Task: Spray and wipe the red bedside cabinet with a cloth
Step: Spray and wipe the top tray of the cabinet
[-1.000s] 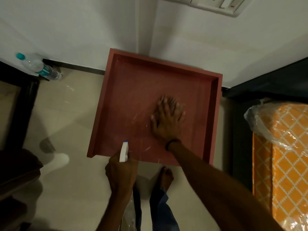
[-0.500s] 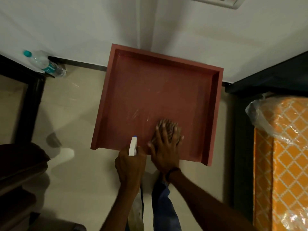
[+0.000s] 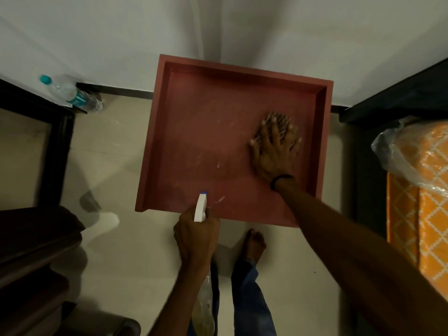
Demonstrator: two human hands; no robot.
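- A pale tiled floor [image 3: 126, 251] runs up to a white wall [image 3: 121, 32]; a dark bed frame and an orange patterned mattress [image 3: 421, 202] in clear plastic sit on the right.
- The red bedside cabinet [image 3: 206, 132] stands against the wall, its top recessed within a raised rim and marked with pale smears.
- The right hand [image 3: 275, 147] lies flat, fingers spread, pressing a striped cloth [image 3: 278, 118] onto the top's right part.
- The left hand [image 3: 196, 236] grips a spray bottle [image 3: 200, 207] at the cabinet's near edge, nozzle aimed over the top.
- A plastic water bottle [image 3: 70, 93] stands far left beside the wall.
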